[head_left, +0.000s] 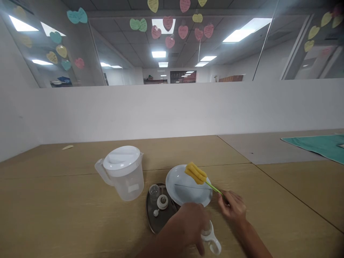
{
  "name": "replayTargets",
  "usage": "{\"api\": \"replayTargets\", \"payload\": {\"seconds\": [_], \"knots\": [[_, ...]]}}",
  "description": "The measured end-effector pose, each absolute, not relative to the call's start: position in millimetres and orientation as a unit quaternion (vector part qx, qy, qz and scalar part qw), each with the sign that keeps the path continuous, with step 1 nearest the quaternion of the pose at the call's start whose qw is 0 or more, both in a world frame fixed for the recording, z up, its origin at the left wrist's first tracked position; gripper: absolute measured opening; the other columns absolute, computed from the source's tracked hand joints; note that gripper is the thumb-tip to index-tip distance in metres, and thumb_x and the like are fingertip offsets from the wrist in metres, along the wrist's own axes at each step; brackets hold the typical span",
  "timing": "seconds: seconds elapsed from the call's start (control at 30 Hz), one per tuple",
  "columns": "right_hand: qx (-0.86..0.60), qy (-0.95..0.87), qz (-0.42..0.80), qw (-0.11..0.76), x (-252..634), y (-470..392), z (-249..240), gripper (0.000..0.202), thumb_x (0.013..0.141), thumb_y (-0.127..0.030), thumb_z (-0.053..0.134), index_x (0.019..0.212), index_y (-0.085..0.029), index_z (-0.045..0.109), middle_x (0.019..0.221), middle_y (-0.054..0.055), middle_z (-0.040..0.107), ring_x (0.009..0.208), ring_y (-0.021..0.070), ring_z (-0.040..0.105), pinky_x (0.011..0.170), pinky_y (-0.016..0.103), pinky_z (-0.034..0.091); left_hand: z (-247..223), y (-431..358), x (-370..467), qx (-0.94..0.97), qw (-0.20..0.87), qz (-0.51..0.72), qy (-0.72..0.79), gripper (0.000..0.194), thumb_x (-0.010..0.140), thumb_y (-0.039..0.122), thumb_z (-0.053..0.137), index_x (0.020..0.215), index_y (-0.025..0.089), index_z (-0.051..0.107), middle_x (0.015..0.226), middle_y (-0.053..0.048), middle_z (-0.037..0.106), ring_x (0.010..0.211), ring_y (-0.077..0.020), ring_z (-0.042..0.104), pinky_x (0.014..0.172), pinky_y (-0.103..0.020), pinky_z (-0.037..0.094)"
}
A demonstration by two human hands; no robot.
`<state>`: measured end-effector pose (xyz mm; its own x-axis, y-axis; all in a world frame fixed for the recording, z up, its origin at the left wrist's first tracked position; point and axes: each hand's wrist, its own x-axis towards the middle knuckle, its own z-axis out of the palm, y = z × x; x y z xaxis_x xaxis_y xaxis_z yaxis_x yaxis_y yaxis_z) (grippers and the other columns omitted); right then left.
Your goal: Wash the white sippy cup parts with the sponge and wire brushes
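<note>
My right hand (233, 206) grips the green handle of a yellow sponge brush (196, 173), whose head is over the white plate (185, 195). My left hand (192, 220) reaches across in front of the plate, beside a clear bottle-like piece with a white handle (214, 243); the hand partly covers this piece, and its grip on it is unclear. Left of my left hand, a dark tray (161, 220) holds a small clear cup (154, 192), a white ring with a nipple (162, 202) and a small white round piece (156, 213).
A clear pitcher with a white lid (129, 179) stands left of the tray. A teal cloth (317, 145) lies at the far right. A small pale object (67, 147) rests at the back left. A white wall (172, 111) with glass above borders the table.
</note>
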<state>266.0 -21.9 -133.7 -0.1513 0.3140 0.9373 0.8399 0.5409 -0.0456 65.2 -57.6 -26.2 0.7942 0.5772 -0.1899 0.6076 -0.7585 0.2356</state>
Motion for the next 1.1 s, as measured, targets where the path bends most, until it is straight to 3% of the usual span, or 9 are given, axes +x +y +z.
{"api": "replayTargets", "payload": {"seconds": [0.1,0.23,0.5,0.6,0.77,0.93,1.1], "knots": [[-0.407,-0.714,-0.254,0.509,266.2,-22.8,-131.5,0.015,0.084,-0.018,0.052,0.070,-0.016,0.055,0.047,-0.004,0.045,0.042,0.0083,0.041,0.047,0.021,0.033,-21.7,-56.6,68.3,0.958,0.107,-0.076,0.256,0.045,0.059,0.040,0.075,0.097,0.018,0.062,0.093,-0.007,0.065,0.082,-0.0244,0.062,0.067,-0.030,0.046],[-0.414,-0.711,-0.255,0.508,266.5,-24.1,-131.1,0.018,0.084,-0.017,0.051,0.067,-0.017,0.054,0.046,-0.005,0.044,0.041,0.0082,0.040,0.046,0.022,0.032,-2.5,-59.0,64.8,0.966,0.151,0.013,0.209,0.047,0.060,0.038,0.074,0.101,0.021,0.060,0.089,-0.003,0.063,0.086,-0.0227,0.060,0.080,-0.031,0.042],[-0.559,-0.532,-0.183,0.609,271.5,-24.8,-142.9,0.027,0.089,-0.031,0.045,0.080,-0.013,0.062,0.054,0.001,0.057,0.042,0.0097,0.047,0.043,0.021,0.036,31.2,-43.8,41.6,0.891,0.234,0.228,0.314,0.054,0.058,0.034,0.076,0.108,0.026,0.058,0.097,0.001,0.050,0.091,-0.0158,0.052,0.082,-0.025,0.042],[-0.522,-0.543,-0.167,0.636,271.7,-25.8,-147.2,0.026,0.089,-0.032,0.045,0.081,-0.013,0.062,0.062,0.005,0.062,0.048,0.0124,0.054,0.047,0.022,0.042,20.6,-28.5,39.8,0.843,0.181,0.291,0.414,0.055,0.057,0.034,0.077,0.108,0.027,0.058,0.095,0.000,0.047,0.088,-0.0162,0.051,0.083,-0.028,0.043],[-0.395,-0.633,-0.232,0.624,258.5,-29.3,-141.6,0.009,0.083,-0.019,0.052,0.080,-0.017,0.061,0.061,0.004,0.064,0.053,0.0144,0.060,0.053,0.024,0.048,-1.2,-8.9,40.7,0.799,0.020,0.337,0.498,0.048,0.066,0.015,0.066,0.112,0.027,0.056,0.094,-0.002,0.043,0.090,-0.0173,0.048,0.083,-0.030,0.043],[-0.344,-0.711,-0.240,0.564,250.3,-28.6,-128.4,0.011,0.079,-0.012,0.053,0.083,-0.018,0.061,0.057,0.001,0.064,0.046,0.0120,0.058,0.050,0.023,0.049,-2.8,-6.0,34.5,0.803,-0.073,0.307,0.506,0.046,0.071,0.006,0.054,0.112,0.027,0.055,0.093,-0.004,0.045,0.090,-0.0193,0.047,0.081,-0.032,0.043],[-0.338,-0.741,-0.254,0.521,255.7,-26.2,-125.1,0.013,0.078,-0.012,0.056,0.088,-0.016,0.062,0.064,0.004,0.068,0.051,0.0134,0.063,0.052,0.023,0.051,-5.4,-3.3,30.7,0.824,-0.135,0.263,0.484,0.040,0.078,0.006,0.045,0.113,0.024,0.055,0.094,-0.006,0.048,0.093,-0.0218,0.046,0.083,-0.035,0.041]]}}
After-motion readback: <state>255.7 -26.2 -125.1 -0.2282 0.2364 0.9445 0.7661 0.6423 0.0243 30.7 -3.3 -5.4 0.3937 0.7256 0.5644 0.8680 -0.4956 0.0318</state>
